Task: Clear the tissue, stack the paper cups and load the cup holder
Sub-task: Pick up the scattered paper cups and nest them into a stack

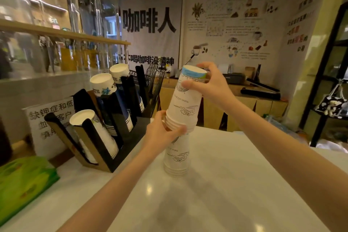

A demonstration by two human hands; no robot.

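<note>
An upside-down stack of white paper cups [185, 103] sits tilted over a second stack of cups [176, 158] that stands on the white counter [235, 184]. My right hand [207, 83] grips the top of the upper stack. My left hand [162, 130] wraps the rims where the two stacks meet. The black cup holder [120, 118] stands to the left, its slanted slots filled with white and blue cup stacks. A green tissue pack [22, 181] lies at the far left edge.
A printed paper sign [50, 117] leans behind the holder. A black wire basket [155, 77] stands past it. Glass jars sit on a wooden shelf [64, 32] at upper left. Cardboard boxes [250, 103] line the far side beyond the counter.
</note>
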